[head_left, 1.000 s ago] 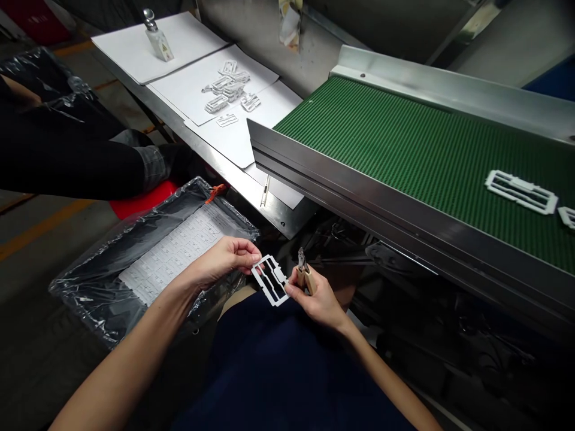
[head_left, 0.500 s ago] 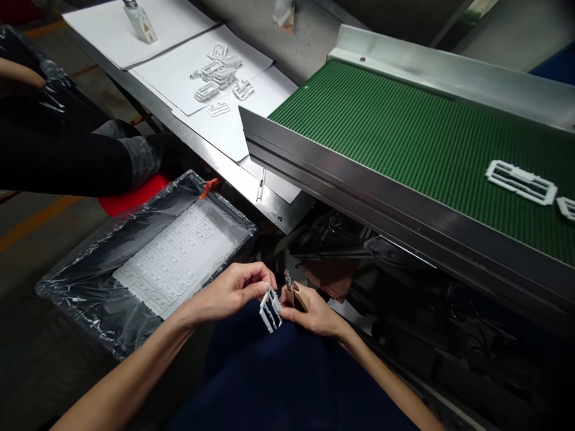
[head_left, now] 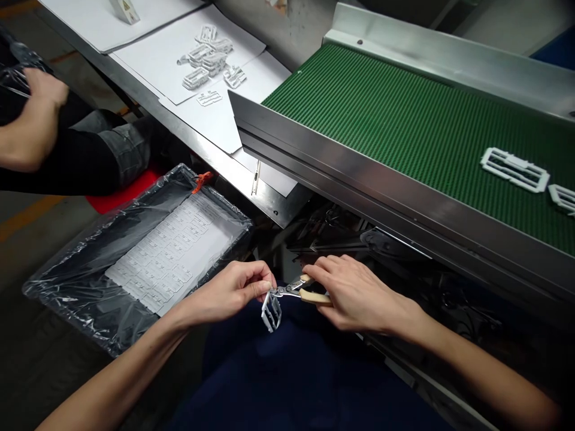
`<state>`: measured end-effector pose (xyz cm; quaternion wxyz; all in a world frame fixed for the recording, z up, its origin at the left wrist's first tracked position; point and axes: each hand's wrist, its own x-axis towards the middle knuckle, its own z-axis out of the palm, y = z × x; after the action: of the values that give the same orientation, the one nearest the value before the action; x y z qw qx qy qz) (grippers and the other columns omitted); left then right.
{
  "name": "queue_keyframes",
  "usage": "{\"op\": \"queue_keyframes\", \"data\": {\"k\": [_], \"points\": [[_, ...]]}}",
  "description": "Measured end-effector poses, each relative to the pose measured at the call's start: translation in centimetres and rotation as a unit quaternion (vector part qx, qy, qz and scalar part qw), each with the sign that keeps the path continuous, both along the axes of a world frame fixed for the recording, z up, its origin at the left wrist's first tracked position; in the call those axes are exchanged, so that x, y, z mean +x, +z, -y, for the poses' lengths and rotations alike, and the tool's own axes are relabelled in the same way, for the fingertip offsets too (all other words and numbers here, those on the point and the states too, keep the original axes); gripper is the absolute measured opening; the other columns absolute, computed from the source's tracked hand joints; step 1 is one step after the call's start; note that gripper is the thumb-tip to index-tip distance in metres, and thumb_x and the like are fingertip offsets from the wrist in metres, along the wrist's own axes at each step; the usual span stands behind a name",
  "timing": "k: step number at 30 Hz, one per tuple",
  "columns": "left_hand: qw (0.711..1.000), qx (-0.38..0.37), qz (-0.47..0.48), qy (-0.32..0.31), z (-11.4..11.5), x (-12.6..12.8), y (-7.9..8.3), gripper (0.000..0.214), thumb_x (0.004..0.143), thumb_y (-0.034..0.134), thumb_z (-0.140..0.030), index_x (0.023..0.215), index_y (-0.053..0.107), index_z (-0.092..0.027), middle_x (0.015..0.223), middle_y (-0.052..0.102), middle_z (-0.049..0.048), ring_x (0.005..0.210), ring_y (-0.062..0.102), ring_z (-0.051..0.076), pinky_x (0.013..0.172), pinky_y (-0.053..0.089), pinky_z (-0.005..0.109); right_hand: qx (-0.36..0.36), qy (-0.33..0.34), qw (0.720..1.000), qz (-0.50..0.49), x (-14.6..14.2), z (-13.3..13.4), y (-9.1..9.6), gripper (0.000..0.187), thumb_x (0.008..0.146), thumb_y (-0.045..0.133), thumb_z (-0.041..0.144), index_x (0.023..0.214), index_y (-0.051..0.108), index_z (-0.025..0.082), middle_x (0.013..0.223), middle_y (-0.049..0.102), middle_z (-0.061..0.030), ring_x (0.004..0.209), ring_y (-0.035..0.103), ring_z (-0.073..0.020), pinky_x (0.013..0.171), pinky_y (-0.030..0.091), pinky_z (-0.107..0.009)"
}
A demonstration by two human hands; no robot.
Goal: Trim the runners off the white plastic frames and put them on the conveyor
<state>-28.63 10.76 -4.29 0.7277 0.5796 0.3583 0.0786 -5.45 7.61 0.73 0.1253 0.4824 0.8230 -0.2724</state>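
Observation:
Between thumb and fingers, my left hand (head_left: 240, 289) pinches the upper end of a white plastic frame (head_left: 271, 312), which hangs down over my dark blue clothing. My right hand (head_left: 354, 292) is closed around the pale handles of a pair of nippers (head_left: 314, 296). Their metal jaws point left and meet the top of the frame beside my left fingertips. Whether the jaws are closed on the plastic is too small to tell.
A black plastic-lined tray (head_left: 67, 281) with rows of white parts lies left. Behind it, white parts (head_left: 209, 57) are heaped on paper on a metal table (head_left: 215, 143). A green conveyor belt (head_left: 381, 114) carries white frames at right. Another person's hand (head_left: 38, 120) is far left.
My right hand has let go of the frame, turned the nippers and brought their jaws to the frame's top. My left hand keeps its pinch. The other person's hand has come further into view.

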Motion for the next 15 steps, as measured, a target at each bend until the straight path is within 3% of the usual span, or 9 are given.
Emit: {"op": "queue_keyframes", "data": {"k": [8, 15], "points": [[1.0, 0.011, -0.007, -0.026, -0.1, 0.4, 0.5, 0.02, 0.09, 0.047, -0.032, 0.08, 0.055, -0.016, 0.071, 0.053, -0.0025, 0.065, 0.045, 0.012, 0.058, 0.035, 0.024, -0.001, 0.039, 0.998, 0.045, -0.3, -0.6, 2.0, 0.029, 0.074, 0.047, 0.027, 0.1, 0.054, 0.018, 0.085, 0.055, -0.0044, 0.074, 0.049, -0.0192, 0.069, 0.034, -0.034], [0.998, 0.025, -0.021, -0.052, -0.4, 1.0, 0.6, 0.021, 0.09, 0.047, -0.031, 0.077, 0.053, -0.017, 0.067, 0.049, -0.0036, 0.061, 0.041, 0.012, 0.055, 0.031, 0.025, 0.083, 0.091, 0.989, 0.084, -0.8, -0.5, 2.9, 0.016, 0.072, 0.049, 0.028, 0.084, 0.053, 0.017, 0.077, 0.053, -0.0051, 0.067, 0.049, -0.0198, 0.062, 0.031, -0.034]]}}
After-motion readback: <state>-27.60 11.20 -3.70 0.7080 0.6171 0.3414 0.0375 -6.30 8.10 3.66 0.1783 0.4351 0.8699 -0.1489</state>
